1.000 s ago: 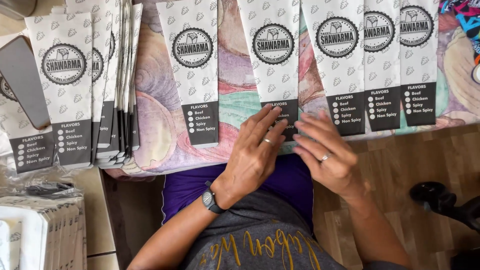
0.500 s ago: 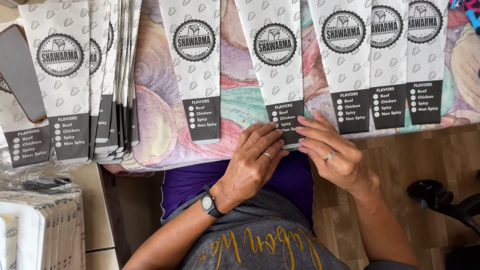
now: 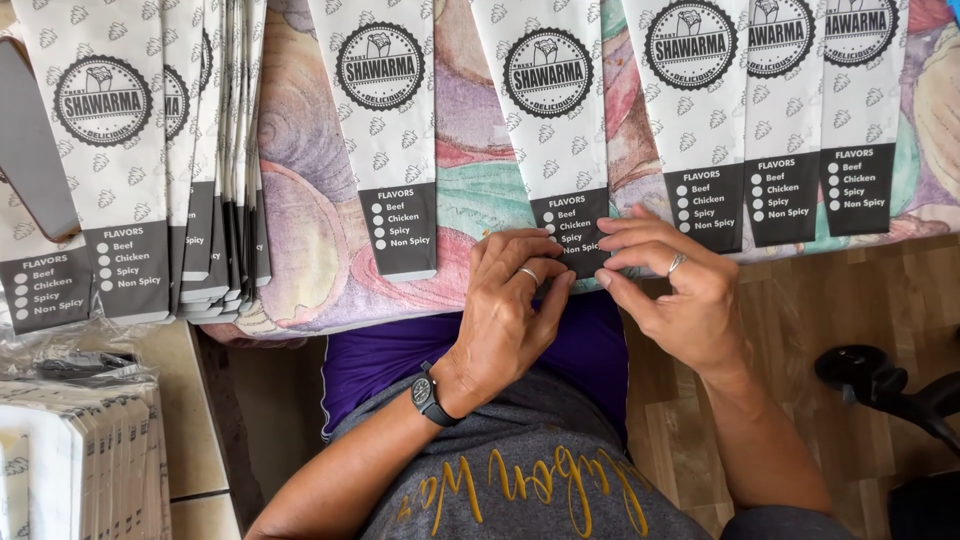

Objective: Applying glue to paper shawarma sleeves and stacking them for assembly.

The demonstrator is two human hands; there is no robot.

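A long white paper sleeve (image 3: pixel 553 130) with a dark lower band is pinched at its bottom edge by the left hand (image 3: pixel 510 300) and right hand (image 3: pixel 670 290), fingers curled onto the band. It lies flat on a patterned cloth (image 3: pixel 300 200) among similar sleeves; whether anything is inside cannot be told. A fanned stack of sleeves (image 3: pixel 215 150) lies at the left, a plastic-wrapped bundle (image 3: pixel 70 450) below it. A wood floor (image 3: pixel 860 300) is seen at right. Compared with half a second earlier, the hands are barely shifted.
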